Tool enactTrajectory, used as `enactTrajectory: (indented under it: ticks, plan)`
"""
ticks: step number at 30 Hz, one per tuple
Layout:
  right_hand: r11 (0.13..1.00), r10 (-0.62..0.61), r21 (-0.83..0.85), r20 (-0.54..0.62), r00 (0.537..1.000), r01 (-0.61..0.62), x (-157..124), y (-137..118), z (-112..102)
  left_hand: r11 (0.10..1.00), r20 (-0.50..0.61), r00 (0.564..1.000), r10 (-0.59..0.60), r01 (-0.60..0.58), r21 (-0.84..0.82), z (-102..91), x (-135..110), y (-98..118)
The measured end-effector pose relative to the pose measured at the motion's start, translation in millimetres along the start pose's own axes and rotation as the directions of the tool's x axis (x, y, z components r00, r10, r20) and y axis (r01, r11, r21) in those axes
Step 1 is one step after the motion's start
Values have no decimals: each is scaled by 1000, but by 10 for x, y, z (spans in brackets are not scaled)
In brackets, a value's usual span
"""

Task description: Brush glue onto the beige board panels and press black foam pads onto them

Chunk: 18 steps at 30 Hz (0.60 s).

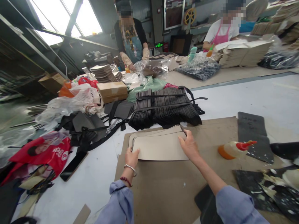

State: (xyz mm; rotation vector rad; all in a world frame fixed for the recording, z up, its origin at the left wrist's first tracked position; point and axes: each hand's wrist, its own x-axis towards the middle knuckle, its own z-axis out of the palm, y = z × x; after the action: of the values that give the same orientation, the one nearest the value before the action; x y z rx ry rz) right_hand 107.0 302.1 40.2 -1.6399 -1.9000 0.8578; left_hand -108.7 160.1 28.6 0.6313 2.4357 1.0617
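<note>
A small stack of beige cardboard sheets (158, 146) with rounded corners lies on a brown cardboard mat (163, 189) in front of me. My left hand (131, 157) grips the stack's left edge, thumb on top. My right hand (189, 145) holds the stack's right edge with fingers curled over it. Just beyond the stack sits a strapped bundle of black pieces (164, 107).
An orange glue bottle with a red nozzle (234, 149) lies on its side to the right, by dark sheets (252, 133). A red bag (44, 152), a phone (73, 165), black straps and plastic bags clutter the left. Two other people work at the far table among stacked sheets (243, 51).
</note>
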Motion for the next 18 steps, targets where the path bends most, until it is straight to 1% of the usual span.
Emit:
enactTrajectory:
  ticks: [1, 3, 5, 6, 8, 10, 11, 13, 15, 18]
  plan:
    - [999, -7, 32, -8, 1000, 8, -141, -32, -33, 992, 31, 999, -40, 44, -118, -63, -87, -8]
    - [994, -11, 107, -22, 1000, 14, -461, -40, -123, 930, 95, 987, -131, 156, -334, -228, -346, -54]
    - [984, -5, 179, -49, 999, 14, -816, 37, -201, 865, 133, 973, -190, 230, -447, -418, -666, -170]
    - [980, 6, 198, -61, 998, 7, -998, 104, -222, 840, 154, 959, -239, 284, -462, -508, -824, -266]
    - [984, 33, 176, -54, 998, -23, -1349, 285, -214, 836, 211, 929, -304, 366, -409, -641, -1093, -529]
    - [997, 52, 62, -1, 999, -52, -1648, 495, -158, 871, 280, 903, -327, 403, -281, -688, -1282, -849]
    - [999, 52, -17, 26, 998, -51, -1768, 597, -127, 897, 290, 899, -328, 393, -203, -682, -1343, -1003]
    - [986, 45, -166, 49, 998, -36, -1939, 767, -91, 938, 268, 913, -307, 339, -79, -639, -1406, -1246]
    - [967, 41, -253, 27, 999, -32, -2032, 876, -124, 965, 262, 934, -244, 260, -29, -600, -1412, -1373]
    - [961, 44, -272, -38, 998, -53, -2098, 962, -317, 984, 313, 938, -148, 171, -46, -593, -1400, -1421]
